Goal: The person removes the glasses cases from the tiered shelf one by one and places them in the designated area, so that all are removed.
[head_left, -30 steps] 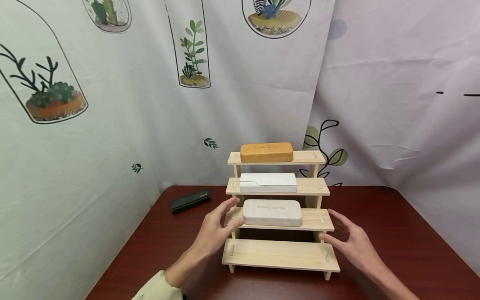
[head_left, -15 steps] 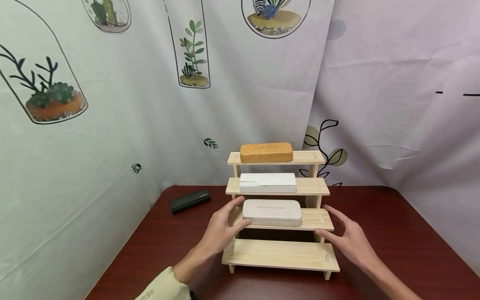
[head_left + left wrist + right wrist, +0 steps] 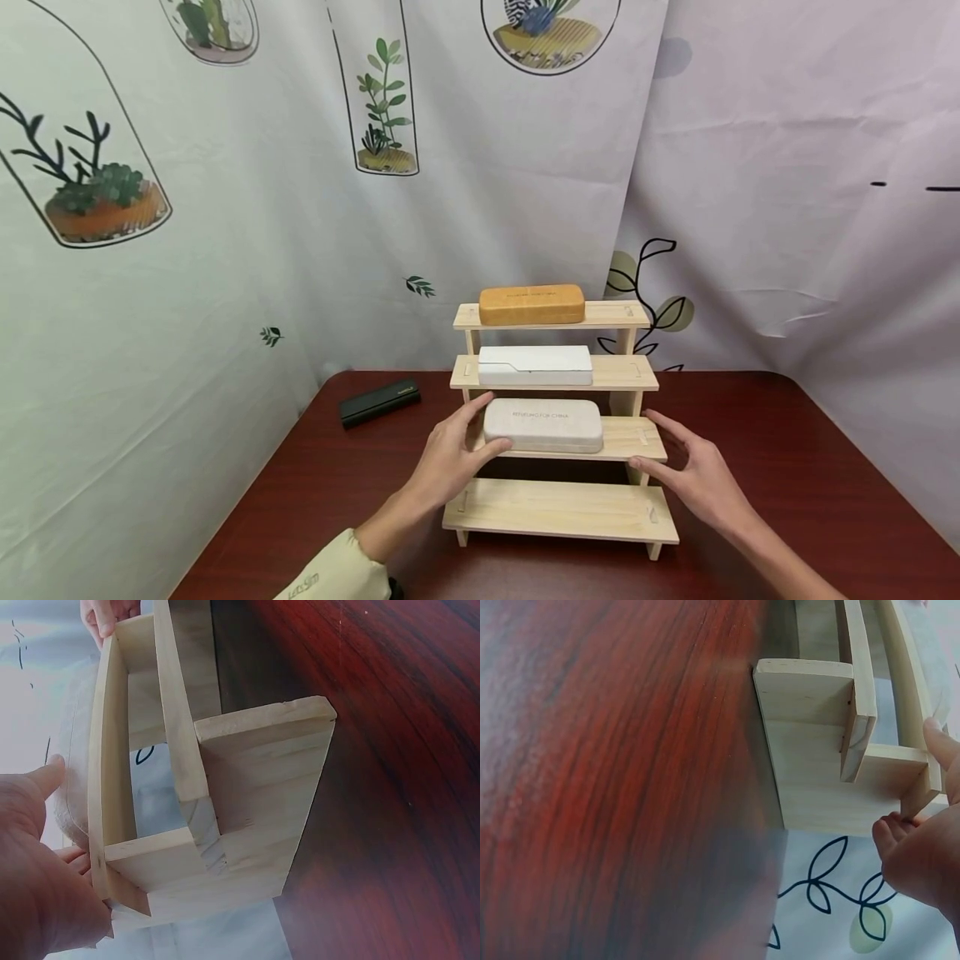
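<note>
Nearest you, at 6 o'clock on the table [image 3: 750, 433], stands the stepped wooden rack [image 3: 558, 510], its lowest step bare. Your left hand [image 3: 450, 454] lies at the 9 o'clock end of the second step, fingers relaxed and spread, with the thumb touching the beige case [image 3: 543, 425] that rests there; the left wrist view shows the thumb [image 3: 45, 776] against the case's rounded end. Your right hand [image 3: 693, 475] is at the 3 o'clock end of the same step, fingers loosely extended and touching the wood, holding nothing, apart from the case. To square the case well, press evenly from both ends and keep it flat on the step so it does not slide off the front edge. Farther, toward 12 o'clock, the third step carries a white case [image 3: 535, 366] and the top step an orange case [image 3: 532, 304]. A black case [image 3: 378, 402] lies on the table at 10 o'clock, well apart from the rack.
</note>
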Available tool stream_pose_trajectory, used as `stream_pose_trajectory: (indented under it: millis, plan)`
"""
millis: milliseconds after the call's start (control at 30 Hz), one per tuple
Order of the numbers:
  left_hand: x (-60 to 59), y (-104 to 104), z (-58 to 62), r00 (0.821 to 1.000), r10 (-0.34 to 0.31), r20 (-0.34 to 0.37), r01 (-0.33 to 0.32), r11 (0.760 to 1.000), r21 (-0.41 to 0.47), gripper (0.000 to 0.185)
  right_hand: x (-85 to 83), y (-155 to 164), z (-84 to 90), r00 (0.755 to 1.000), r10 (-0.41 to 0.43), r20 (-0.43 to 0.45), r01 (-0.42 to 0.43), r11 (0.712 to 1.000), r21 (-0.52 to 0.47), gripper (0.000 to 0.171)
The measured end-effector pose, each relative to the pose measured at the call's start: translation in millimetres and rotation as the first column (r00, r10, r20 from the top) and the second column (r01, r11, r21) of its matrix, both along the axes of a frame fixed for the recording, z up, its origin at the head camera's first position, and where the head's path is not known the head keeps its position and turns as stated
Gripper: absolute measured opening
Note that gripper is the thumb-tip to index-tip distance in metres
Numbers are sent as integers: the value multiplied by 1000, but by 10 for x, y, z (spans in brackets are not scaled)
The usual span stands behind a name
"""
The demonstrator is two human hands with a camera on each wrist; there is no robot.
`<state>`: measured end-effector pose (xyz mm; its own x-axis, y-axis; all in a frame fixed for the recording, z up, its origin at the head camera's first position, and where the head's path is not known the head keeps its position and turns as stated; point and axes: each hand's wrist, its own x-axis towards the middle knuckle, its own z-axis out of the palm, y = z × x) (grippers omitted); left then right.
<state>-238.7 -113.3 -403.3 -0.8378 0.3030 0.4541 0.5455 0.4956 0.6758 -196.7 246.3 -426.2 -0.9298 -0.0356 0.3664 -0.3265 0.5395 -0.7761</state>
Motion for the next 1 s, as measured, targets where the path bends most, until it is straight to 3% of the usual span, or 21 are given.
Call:
stream_pose_trajectory:
  millis: [533, 1000]
  plan:
    - [-16, 13, 4, 1000, -4, -22, 3, 1000, -7, 70, -21, 11, -9, 999, 42, -29, -43, 999, -26, 76]
    - [-33, 11, -7, 999, -4, -40, 4, 1000, -7, 69, -22, 17, 1, 1000, 29, -7, -29, 999, -17, 76]
